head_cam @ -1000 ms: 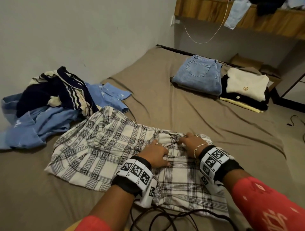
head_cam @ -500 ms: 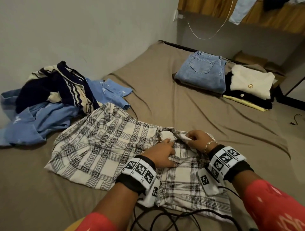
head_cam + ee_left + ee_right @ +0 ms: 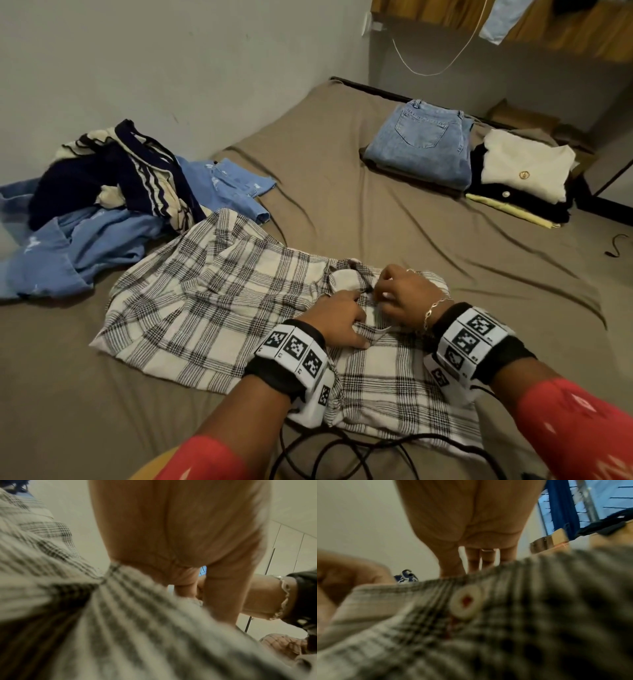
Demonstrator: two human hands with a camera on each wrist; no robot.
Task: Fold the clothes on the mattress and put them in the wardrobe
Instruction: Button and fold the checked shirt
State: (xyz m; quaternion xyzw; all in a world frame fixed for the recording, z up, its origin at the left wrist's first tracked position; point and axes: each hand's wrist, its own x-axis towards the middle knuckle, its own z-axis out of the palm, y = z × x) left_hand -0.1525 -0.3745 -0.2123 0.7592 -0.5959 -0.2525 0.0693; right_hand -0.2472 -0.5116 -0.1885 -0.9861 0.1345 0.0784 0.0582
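Fingers of both hands pinch the plaid shirt (image 3: 212, 308) at its collar, left hand (image 3: 337, 317) and right hand (image 3: 404, 296) close together (probably fastening a button, so it folds square). Shirt lies flat on the mattress (image 3: 342, 178); folded jeans (image 3: 424, 147) sit well beyond.

Bare mattress (image 3: 342, 192) lies between clothes heap (image 3: 102, 205) and folded stacks (image 3: 472, 164).

shirt (image 3: 212, 308) on mattress (image 3: 342, 171), unfolded pile (image 3: 102, 205) left, folded stacks (image 3: 421, 150) behind right
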